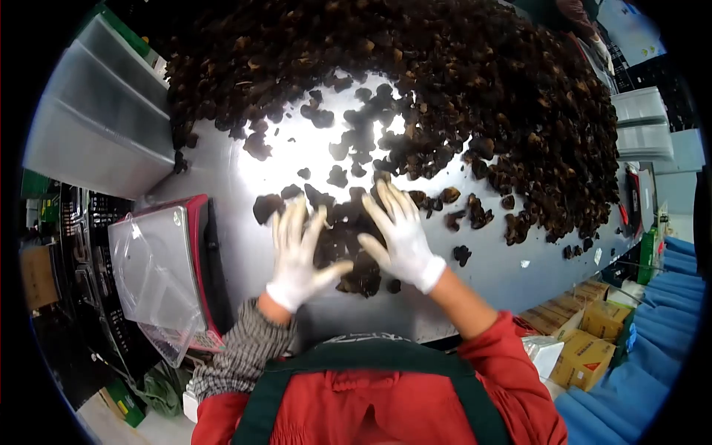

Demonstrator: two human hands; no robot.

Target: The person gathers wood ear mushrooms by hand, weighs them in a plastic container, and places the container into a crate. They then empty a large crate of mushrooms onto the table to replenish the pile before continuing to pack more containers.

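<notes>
Both hands wear white gloves. My left hand (298, 252) lies with fingers spread at the left edge of a small group of dark brown, fungus-like pieces (345, 241) on the metal table (245, 274). On the right side of that group, my right hand (400, 237) is spread too, its fingertips touching or just over some pieces. Neither hand grips anything. A large heap of the same dark pieces (475, 81) covers the back and right of the table, and loose pieces lie between it and my hands.
Clear plastic containers (104, 111) stand at the left, above a scale-like device (156, 267) with a red edge and plastic wrap. Cardboard boxes (586, 360) and blue cloth (645, 371) are at the lower right. Another person's arm (582, 18) shows at the upper right.
</notes>
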